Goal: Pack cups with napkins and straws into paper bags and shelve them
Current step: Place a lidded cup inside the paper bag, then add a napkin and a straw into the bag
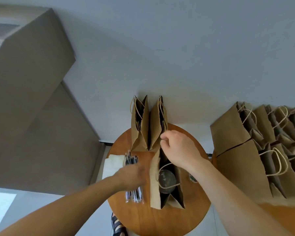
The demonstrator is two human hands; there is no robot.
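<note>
An open brown paper bag (155, 188) stands on the round wooden table (191, 217) with a clear-lidded cup (166, 180) inside it. My right hand (179, 149) hovers over the bag's far end with curled fingers pinching its top edge. My left hand (133, 176), blurred, lies over a pile of wrapped black straws (134, 195) to the bag's left; whether its fingers grip a straw is hidden. White napkins (113, 165) lie stacked at the table's left edge. Two more open paper bags (140, 132) (157, 128) stand at the table's far side.
Several paper bags with twine handles (242, 159) stand packed together on a surface to the right. A small round green-and-white object (192, 178) lies on the table by my right forearm. A foot in a striped sandal (117, 225) shows below the table edge.
</note>
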